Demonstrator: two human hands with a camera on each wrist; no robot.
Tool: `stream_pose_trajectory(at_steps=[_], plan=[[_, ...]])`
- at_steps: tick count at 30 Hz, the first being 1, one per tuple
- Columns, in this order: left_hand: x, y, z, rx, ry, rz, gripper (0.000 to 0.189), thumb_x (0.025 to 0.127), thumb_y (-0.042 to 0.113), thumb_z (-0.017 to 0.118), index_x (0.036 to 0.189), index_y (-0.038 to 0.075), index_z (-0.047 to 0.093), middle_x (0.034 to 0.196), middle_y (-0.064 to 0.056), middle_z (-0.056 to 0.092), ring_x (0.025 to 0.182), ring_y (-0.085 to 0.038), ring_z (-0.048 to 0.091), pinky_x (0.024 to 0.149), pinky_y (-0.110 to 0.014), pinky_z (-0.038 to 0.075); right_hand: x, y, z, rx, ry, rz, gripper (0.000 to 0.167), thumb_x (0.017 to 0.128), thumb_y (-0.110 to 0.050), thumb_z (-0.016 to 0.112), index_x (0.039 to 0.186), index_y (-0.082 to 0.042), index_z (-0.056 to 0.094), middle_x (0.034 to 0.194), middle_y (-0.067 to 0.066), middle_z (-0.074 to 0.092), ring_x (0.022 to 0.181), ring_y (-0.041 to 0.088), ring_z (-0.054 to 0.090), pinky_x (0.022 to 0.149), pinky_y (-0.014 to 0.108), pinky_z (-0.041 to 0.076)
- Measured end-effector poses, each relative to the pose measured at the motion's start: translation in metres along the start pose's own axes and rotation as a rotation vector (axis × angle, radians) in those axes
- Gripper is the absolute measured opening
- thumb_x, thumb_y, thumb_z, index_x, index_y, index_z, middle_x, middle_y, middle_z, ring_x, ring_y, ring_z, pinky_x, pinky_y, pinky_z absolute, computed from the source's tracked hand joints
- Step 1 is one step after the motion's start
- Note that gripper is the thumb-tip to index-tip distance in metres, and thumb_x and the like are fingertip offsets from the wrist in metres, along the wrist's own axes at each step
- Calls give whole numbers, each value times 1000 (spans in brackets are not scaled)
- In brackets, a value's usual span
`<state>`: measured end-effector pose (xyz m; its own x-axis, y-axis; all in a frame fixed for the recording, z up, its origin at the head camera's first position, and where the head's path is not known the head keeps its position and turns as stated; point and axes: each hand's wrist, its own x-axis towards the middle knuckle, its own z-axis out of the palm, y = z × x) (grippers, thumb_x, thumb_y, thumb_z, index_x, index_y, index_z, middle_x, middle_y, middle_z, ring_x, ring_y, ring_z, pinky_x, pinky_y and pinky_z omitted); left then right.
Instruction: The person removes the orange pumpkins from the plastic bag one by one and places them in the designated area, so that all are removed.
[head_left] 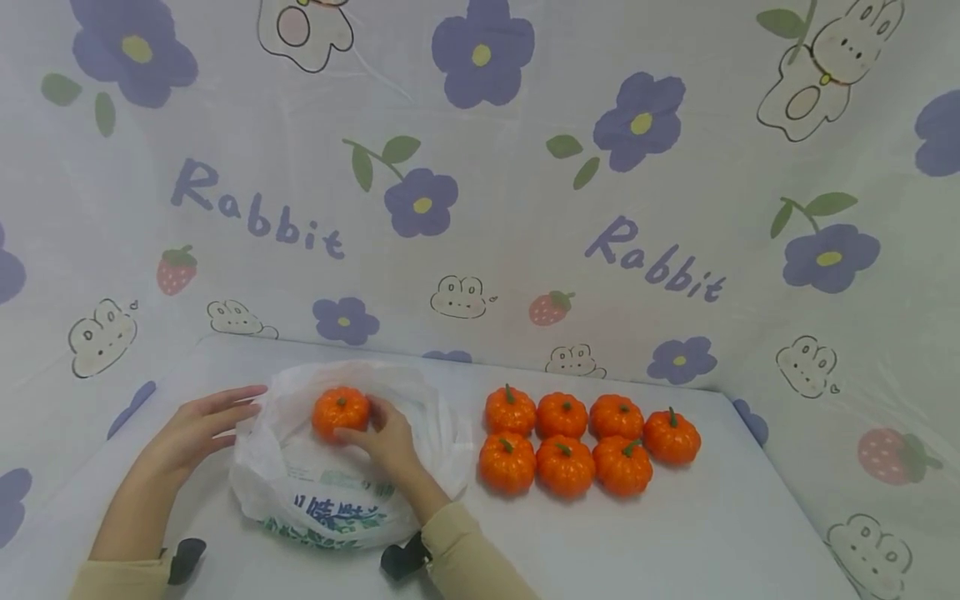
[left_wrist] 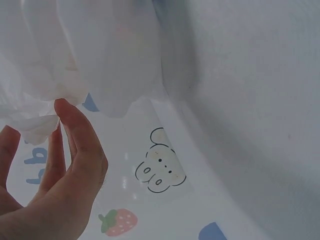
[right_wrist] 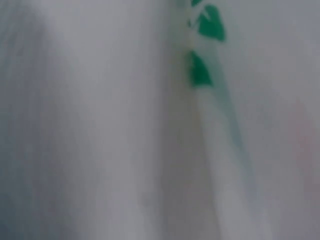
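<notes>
A small orange pumpkin (head_left: 341, 413) with a green stem is inside the mouth of a white plastic bag (head_left: 255, 492), which has blue and green print. My right hand (head_left: 390, 442) reaches over the bag's near right side and grips the pumpkin between thumb and fingers. At the bag's left edge, my left hand (head_left: 191, 433) has its fingers extended. In the left wrist view the left fingertips touch the thin bag rim, with the thumb apart from them. The right wrist view holds only blurred white bag plastic (right_wrist: 260, 125) with green print; the right hand is hidden there.
Right of the bag, several more orange pumpkins (head_left: 566, 464) stand in two close rows on the white table (head_left: 675, 542). A white cloth (head_left: 495, 250) printed with flowers and rabbits hangs behind and at both sides.
</notes>
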<state>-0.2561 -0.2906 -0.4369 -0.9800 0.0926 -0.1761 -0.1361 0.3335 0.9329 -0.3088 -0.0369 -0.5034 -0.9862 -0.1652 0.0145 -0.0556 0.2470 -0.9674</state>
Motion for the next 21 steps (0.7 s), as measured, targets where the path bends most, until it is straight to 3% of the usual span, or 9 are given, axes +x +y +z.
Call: stream_pose_trajectory(at_steps=[9, 21], plan=[[0, 0, 0, -2, 1, 10, 71, 97, 49, 52, 152, 10, 32, 161, -19, 24, 144, -39, 27, 113, -57, 36, 3, -2, -12, 28, -77, -5, 69, 79, -27, 81, 138, -9, 52, 146, 10, 52, 137, 26, 48, 115, 42, 39], [4, -1, 1, -12, -5, 2, 73, 96, 48, 55, 152, 8, 32, 161, -19, 24, 145, -40, 26, 114, -57, 36, -5, -15, -35, -52, -123, -22, 66, 82, -34, 79, 139, -15, 53, 145, 6, 54, 135, 25, 50, 114, 44, 40]])
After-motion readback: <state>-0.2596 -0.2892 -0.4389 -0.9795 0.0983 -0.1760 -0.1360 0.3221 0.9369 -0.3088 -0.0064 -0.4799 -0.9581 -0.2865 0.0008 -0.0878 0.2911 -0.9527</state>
